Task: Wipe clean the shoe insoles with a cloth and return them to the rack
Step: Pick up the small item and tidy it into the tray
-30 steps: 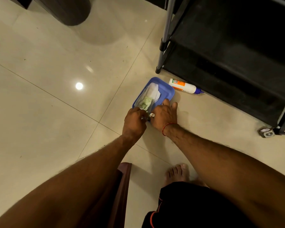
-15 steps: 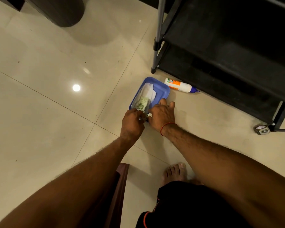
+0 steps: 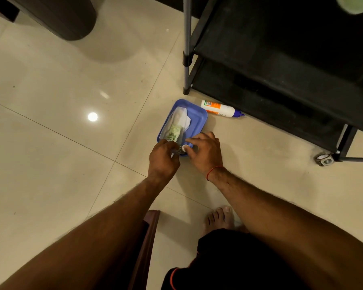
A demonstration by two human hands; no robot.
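Note:
A blue tray (image 3: 197, 120) lies on the tiled floor and holds a white cloth (image 3: 179, 117) with a crumpled pale green cloth (image 3: 174, 131) on it. At the tray's near edge my left hand (image 3: 162, 159) grips a small dark object (image 3: 178, 151), mostly hidden by my fingers. My right hand (image 3: 206, 150) pinches a small white round cap (image 3: 184, 147) right beside it. The black shoe rack (image 3: 281, 65) stands at the upper right. No insole is visible.
A white glue bottle (image 3: 219, 109) with an orange label lies between tray and rack. A small tape roll (image 3: 323, 159) sits by the rack's right leg. A dark round base (image 3: 69, 17) stands at the upper left. My bare foot (image 3: 219, 218) and a brown wooden edge (image 3: 150, 237) are below.
Both hands stay at the tray's near edge, working on the small object. My right hand's fingers have spread a little, and the white cap shows more clearly.

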